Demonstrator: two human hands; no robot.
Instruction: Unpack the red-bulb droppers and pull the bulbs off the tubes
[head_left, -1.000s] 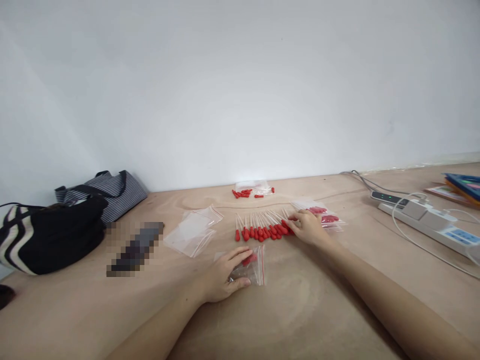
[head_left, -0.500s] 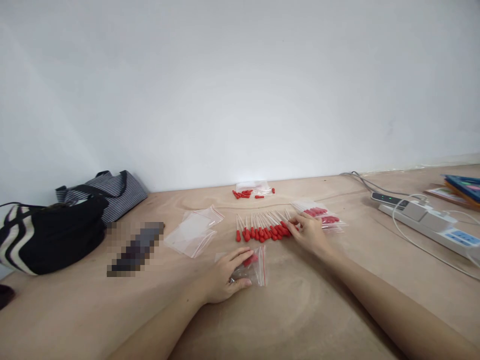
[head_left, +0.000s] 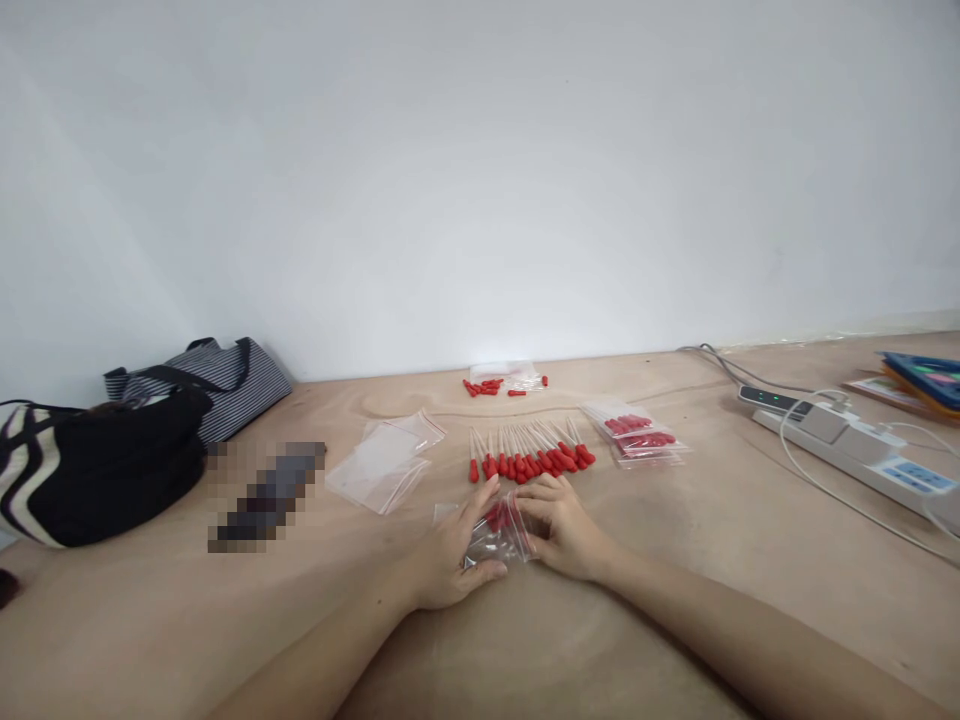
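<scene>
A clear zip bag (head_left: pixel 491 545) with red-bulbed droppers inside lies between my two hands. My left hand (head_left: pixel 454 555) rests over its left part, open, with thumb and fingers apart. At the bag's right edge, by the zip strip, my right hand (head_left: pixel 562 525) is closed with curled fingers on the plastic. Whether a dropper is also in those fingers is hidden. Just beyond the hands, a row of droppers (head_left: pixel 532 462) lies with red bulbs toward me and pale tips pointing away.
Flat zip bags (head_left: pixel 382 465) lie to the left. Filled bags (head_left: pixel 641 435) are stacked to the right. Loose red bulbs (head_left: pixel 484 388) sit near the wall. A power strip (head_left: pixel 855 450) with cables is at the right. Two bags (head_left: pixel 135 460) and a blurred dark object (head_left: pixel 270 495) are at the left.
My right hand has moved from the right end of the dropper row, left and toward me, to the edge of the zip bag. My left hand has stayed on the bag.
</scene>
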